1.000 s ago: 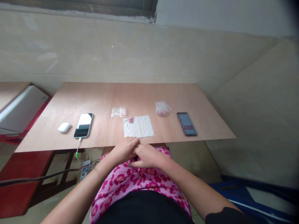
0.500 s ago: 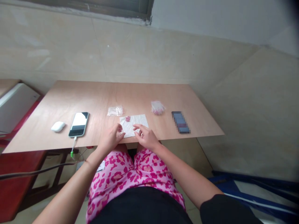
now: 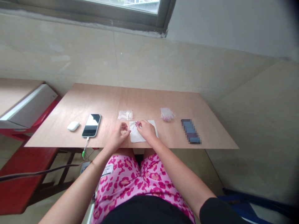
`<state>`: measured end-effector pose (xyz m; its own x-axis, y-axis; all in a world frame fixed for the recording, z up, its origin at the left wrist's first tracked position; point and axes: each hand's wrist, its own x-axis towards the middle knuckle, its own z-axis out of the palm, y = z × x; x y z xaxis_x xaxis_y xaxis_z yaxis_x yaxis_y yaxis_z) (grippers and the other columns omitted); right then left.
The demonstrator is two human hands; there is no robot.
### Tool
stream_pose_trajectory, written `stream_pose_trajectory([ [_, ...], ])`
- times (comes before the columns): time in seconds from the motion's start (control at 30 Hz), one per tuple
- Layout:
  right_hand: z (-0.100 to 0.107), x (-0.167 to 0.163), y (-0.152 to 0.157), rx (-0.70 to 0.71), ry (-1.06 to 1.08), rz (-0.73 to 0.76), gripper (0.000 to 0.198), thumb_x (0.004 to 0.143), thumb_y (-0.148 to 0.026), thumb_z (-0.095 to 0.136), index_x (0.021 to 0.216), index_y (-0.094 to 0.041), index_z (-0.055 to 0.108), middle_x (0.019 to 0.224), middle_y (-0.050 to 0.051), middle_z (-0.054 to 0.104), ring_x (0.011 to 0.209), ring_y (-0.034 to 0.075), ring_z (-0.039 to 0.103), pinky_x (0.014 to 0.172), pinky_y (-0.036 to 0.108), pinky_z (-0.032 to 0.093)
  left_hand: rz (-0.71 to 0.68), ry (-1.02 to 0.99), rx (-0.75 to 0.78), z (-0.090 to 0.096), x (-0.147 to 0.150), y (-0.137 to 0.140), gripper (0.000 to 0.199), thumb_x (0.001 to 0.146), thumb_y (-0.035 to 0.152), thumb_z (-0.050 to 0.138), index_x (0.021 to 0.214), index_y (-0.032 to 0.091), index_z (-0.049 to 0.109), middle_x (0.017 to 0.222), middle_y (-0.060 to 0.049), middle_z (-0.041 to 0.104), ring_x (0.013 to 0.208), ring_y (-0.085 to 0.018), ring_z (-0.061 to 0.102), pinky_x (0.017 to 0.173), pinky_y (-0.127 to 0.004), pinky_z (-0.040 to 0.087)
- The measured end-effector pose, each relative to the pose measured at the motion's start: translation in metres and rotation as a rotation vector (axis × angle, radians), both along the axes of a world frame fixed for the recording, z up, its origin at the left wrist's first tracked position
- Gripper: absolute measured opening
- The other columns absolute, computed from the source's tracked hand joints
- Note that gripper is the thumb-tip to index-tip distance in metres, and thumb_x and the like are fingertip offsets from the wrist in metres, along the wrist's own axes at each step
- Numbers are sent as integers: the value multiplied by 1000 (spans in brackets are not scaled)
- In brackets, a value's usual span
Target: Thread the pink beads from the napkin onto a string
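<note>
While the right hand [image 3: 147,129] leans over the white tissue [image 3: 137,137], its fingertips are right down at the small cluster of pink beads [image 3: 137,123], and that's the relation to watch! The beads sit at the tissue's far left corner, just left of those fingertips, and the right hand is clearly the nearer of the two. No long axis to speak of here: the cluster looks roughly round. As for the right grip, thumb and forefinger are drawn close together at the beads, but whether one is pinched between them, I cannot tell.

Over to the left hand [image 3: 119,133], just off the tissue's left edge, thumb and forefinger curved toward each other above the worktop [image 3: 151,99]; something thin could be in that grip, yet it's too fine to call.

Farther back, a clear bag [image 3: 125,115] lies to the left, and a second bag with pink pieces in it [image 3: 167,114] lies to the right.

Now, any writing? A white label [image 3: 107,170] shows at the left side of the pink patterned shorts [image 3: 129,169], its dark print too small to read. No brand can be made out on the bags or on the plugged-in phone [image 3: 92,125] at left.
</note>
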<state>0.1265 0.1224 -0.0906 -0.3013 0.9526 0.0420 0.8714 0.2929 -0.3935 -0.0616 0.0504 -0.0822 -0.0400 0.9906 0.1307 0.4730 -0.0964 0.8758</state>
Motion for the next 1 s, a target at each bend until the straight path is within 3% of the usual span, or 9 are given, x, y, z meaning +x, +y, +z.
stream_pose_trajectory([
  [0.17, 4, 1, 1, -22, 98, -26, 11, 93, -23, 61, 93, -20, 72, 100, 8, 75, 89, 20, 69, 76, 27, 47, 8, -39, 19, 5, 0, 2, 12, 94, 28, 64, 102, 22, 57, 98, -3, 65, 95, -21, 65, 92, -38, 50],
  [0.3, 32, -5, -11, -53, 482, -20, 17, 95, -32, 61, 89, -19, 71, 84, 4, 75, 75, 18, 68, 70, 26, 48, -10, -91, 27, 7, 0, 2, 13, 94, 28, 66, 102, 22, 58, 99, -4, 65, 96, -21, 65, 92, -37, 50],
  [0.37, 50, -12, -19, -41, 653, 56, 21, 97, -36, 59, 93, -20, 71, 83, 3, 75, 71, 17, 67, 67, 25, 49, -36, -126, 35, 5, 1, 2, 14, 93, 29, 67, 102, 22, 59, 100, -4, 66, 96, -22, 65, 92, -37, 51],
  [0.43, 62, -18, -24, -37, 687, 194, 18, 95, -34, 61, 95, -20, 73, 87, 2, 76, 73, 16, 67, 69, 25, 49, -68, -178, 45, 4, 1, 3, 17, 94, 30, 68, 106, 22, 59, 103, -5, 67, 98, -22, 66, 93, -38, 51],
  [0.5, 62, -19, -21, -59, 660, 260, 15, 93, -30, 63, 96, -21, 75, 91, 2, 77, 73, 15, 67, 70, 25, 49, -83, -218, 45, 5, 0, 3, 17, 95, 31, 67, 108, 22, 60, 105, -6, 68, 99, -22, 66, 93, -37, 51],
  [0.67, 25, 6, 4, -152, 496, -9, 15, 93, -25, 62, 94, -18, 75, 86, 4, 78, 75, 17, 70, 70, 25, 48, -40, -252, 0, 14, -3, 1, 15, 94, 33, 69, 98, 21, 60, 96, -3, 65, 90, -19, 64, 87, -35, 50],
  [0.77, 5, 15, 10, -154, 285, -29, 10, 91, -22, 65, 91, -19, 74, 90, 6, 78, 84, 19, 70, 76, 25, 47, -8, -344, -28, 19, -3, 1, 16, 92, 33, 70, 97, 21, 60, 95, -3, 65, 91, -20, 63, 87, -35, 50],
  [1.0, -1, -11, 0, -86, 18, -47, 20, 94, -40, 66, 96, -21, 71, 103, 8, 75, 95, 23, 68, 76, 28, 45, 20, -477, -80, 18, -4, 1, 21, 88, 35, 75, 99, 21, 62, 99, -4, 65, 95, -21, 65, 91, -36, 52],
])
